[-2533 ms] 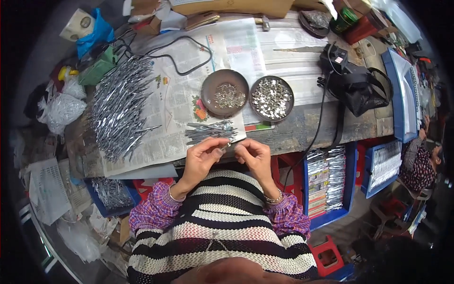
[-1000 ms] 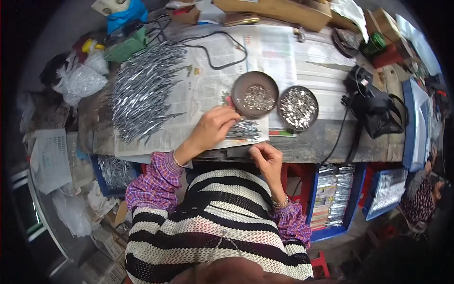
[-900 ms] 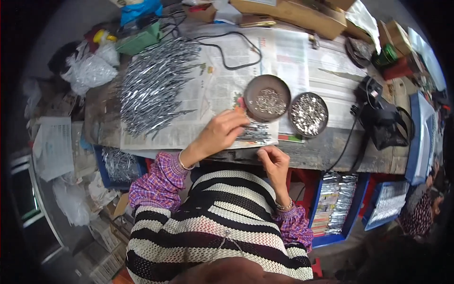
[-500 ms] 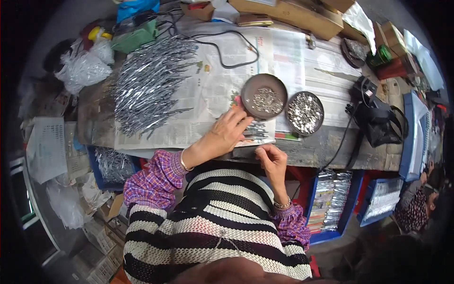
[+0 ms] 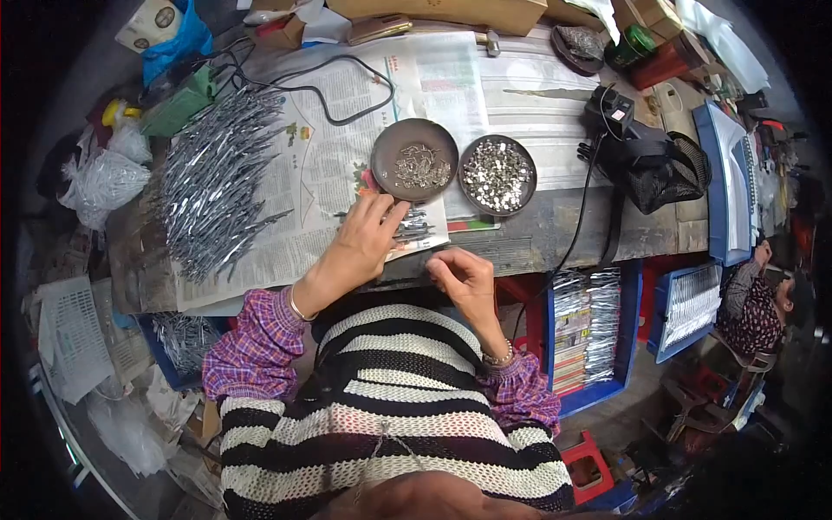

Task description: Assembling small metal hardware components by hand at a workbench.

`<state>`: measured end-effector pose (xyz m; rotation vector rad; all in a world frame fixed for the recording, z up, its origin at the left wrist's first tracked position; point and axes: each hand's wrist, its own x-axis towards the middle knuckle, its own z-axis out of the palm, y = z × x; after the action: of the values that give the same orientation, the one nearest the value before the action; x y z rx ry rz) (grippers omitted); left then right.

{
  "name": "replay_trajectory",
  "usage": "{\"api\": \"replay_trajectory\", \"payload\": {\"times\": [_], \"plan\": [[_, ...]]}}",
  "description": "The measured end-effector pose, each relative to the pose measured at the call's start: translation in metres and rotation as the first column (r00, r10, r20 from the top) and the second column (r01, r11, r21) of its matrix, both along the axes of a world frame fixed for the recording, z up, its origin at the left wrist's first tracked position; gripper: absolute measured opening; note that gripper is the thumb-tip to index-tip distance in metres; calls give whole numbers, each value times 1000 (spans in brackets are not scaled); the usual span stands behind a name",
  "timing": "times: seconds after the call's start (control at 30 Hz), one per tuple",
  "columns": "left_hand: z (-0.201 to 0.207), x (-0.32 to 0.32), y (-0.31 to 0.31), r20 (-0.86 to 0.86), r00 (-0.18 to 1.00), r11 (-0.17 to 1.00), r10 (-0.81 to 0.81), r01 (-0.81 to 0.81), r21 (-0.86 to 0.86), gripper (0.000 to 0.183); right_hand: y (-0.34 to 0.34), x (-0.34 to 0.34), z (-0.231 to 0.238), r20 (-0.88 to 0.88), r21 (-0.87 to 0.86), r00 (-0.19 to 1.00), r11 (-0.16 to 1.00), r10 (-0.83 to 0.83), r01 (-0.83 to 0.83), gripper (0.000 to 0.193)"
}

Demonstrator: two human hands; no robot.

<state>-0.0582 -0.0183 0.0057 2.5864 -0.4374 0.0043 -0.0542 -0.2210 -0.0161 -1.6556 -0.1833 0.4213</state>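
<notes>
My left hand (image 5: 362, 236) rests over the newspaper (image 5: 312, 186) at the near edge of the bench. Its fingers are slightly apart, beside a small pile of thin dark metal pieces (image 5: 414, 227); what lies under the palm is hidden. Just beyond the fingertips is a brown round dish (image 5: 387, 173) with small metal parts in it. A second dish, holding shiny silver bits (image 5: 498, 176), stands to its right. My right hand (image 5: 465, 279) hovers in front of the bench edge, thumb and forefinger pinched together. Anything between them is too small to make out.
A large heap of thin silver metal strips (image 5: 217, 178) covers the left of the newspaper. A black cable (image 5: 334, 113) loops behind the dishes; a black strapped device (image 5: 663, 169) lies right. Blue trays (image 5: 628, 368) of strips stand below the bench. Another person (image 5: 754, 303) sits far right.
The whole view has shifted, so the bench things appear further left and higher. My left hand stays beside the small pile; my right hand has moved slightly right relative to the dishes, still pinched.
</notes>
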Motion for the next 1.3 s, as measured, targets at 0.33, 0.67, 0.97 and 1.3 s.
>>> {"api": "replay_trajectory", "payload": {"times": [0.33, 0.67, 0.97, 1.3], "plan": [[4, 0, -5, 71, 997, 1000, -6, 4, 24, 49, 3, -5, -6, 72, 5, 997, 1000, 4, -5, 10], [-5, -2, -11, 63, 998, 1000, 11, -12, 23, 42, -9, -8, -10, 111, -5, 994, 1000, -10, 11, 11], [-10, 2, -10, 71, 995, 997, 72, -75, 36, 39, -9, -3, -2, 239, -42, 970, 998, -42, 54, 11], [-9, -2, -18, 88, 996, 996, 16, -24, 91, 39, 27, -21, -8, 404, 8, 912, 997, 67, -77, 14]]}}
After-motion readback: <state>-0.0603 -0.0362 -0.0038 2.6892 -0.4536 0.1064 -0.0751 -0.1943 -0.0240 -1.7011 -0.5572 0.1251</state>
